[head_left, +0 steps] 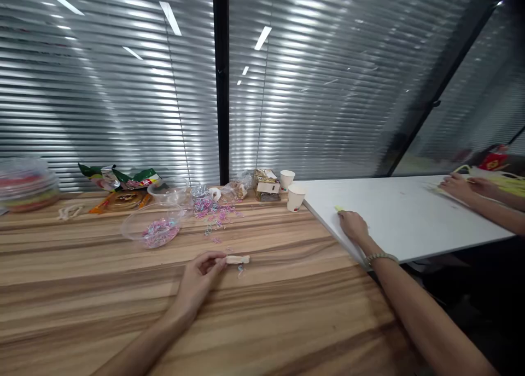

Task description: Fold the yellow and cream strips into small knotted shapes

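Observation:
A pale beige, strip-like bundle (234, 260) is pinched between the thumb and fingers of my left hand (202, 277), low over the wooden table. Near its free end lies or hangs a small bluish clip-like piece (240, 268); whether it is attached I cannot tell. Out to the right, my right hand (353, 226) rests at the edge of the white table, fingers curled. A small yellow piece (338, 208) shows at its fingertips, its kind too small to make out.
Behind my left hand stand a clear bowl of small pink and blue pieces (159, 232), scattered pieces (217, 218), paper cups (296, 198), snack packs (125, 200) and stacked lids (27, 185). Another person's hands (459, 187) work with yellow strands (512, 184) at far right.

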A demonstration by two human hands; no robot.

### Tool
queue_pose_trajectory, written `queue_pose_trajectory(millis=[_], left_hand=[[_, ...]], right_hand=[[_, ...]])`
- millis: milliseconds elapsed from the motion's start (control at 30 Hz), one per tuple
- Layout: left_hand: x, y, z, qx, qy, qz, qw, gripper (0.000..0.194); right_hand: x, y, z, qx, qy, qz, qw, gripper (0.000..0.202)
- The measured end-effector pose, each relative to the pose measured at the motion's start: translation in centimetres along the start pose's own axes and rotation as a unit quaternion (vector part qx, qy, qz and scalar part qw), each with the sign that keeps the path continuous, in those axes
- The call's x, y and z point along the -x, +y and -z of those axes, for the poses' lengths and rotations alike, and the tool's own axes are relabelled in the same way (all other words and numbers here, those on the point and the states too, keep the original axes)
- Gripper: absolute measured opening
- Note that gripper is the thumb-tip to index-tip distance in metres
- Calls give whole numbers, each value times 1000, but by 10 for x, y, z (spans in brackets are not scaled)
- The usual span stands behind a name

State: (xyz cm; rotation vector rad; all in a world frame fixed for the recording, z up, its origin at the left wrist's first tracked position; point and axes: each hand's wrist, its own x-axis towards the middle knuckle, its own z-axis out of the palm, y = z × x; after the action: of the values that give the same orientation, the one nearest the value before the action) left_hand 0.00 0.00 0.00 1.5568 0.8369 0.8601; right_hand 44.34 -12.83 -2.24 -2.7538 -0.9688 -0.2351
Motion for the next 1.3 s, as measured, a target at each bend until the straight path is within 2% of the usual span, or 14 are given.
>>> queue_pose_trajectory(millis=[133,300,433,533,567,633,700,767,833,933,1133,1200,1300], left_hand=[[0,0,-1,8,-3,-5,1000,29],[1,6,-1,-5,-5,-10,1000,28],[0,8,0,-9,-11,-11,1000,31],[-1,7,0,-3,-24,-6,1000,33],[-2,7,0,-1,-24,-5,1000,33],[-1,5,0,8,-19,0,1000,35],[0,5,-1,29,-18,10,999,38],[1,5,-1,53,-22,20,998,40],[2,6,-2,71,-20,29,997,40],[3,9,-2,94,-6,44,995,39],[3,7,-1,121,5,51,991,38],[2,4,-1,121,-3,45,992,37],[2,1,0,117,-17,37,992,34]], right_hand=[[9,-6,10,-32,12,-4,999,26],[30,-21,26,-129,30,-27,991,22],[58,-52,35,-224,52,-8,973,28],[80,-89,41,-284,30,38,958,26],[87,-103,44,-313,16,61,948,24],[101,-134,48,-460,-44,135,877,18],[116,-165,50,-537,-96,177,819,15],[129,-190,49,-575,-112,192,788,15],[139,-207,43,-586,-114,211,774,15],[148,-216,29,-590,-126,231,764,16],[151,-207,15,-621,-135,165,755,26],[153,-204,15,-619,-137,183,751,26],[157,-203,16,-593,-132,255,753,23]])
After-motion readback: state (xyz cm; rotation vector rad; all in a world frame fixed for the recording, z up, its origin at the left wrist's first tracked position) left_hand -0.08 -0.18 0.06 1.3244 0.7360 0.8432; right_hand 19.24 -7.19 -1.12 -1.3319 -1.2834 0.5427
